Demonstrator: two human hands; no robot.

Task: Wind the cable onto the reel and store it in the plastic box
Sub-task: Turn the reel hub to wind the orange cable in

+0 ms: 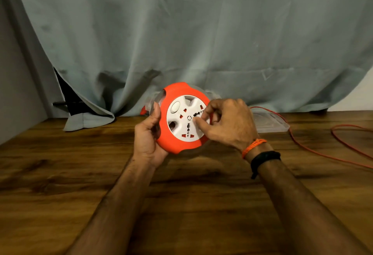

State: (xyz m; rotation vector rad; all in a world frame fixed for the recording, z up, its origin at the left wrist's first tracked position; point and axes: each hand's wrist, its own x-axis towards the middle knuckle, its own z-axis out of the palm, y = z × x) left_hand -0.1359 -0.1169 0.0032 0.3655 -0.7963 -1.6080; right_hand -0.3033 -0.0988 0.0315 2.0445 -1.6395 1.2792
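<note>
I am gripping the reel (182, 117) in my left hand (150, 133), raised above the table (80, 174), while my right hand (226, 123) is pinching its white socket face. The loose orange cable (314, 150) is trailing rightward; it could be snagging or tangling as I am turning the orange-rimmed drum

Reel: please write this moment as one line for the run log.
left hand holds reel | right hand on white face | cable loose on table | box behind
</note>
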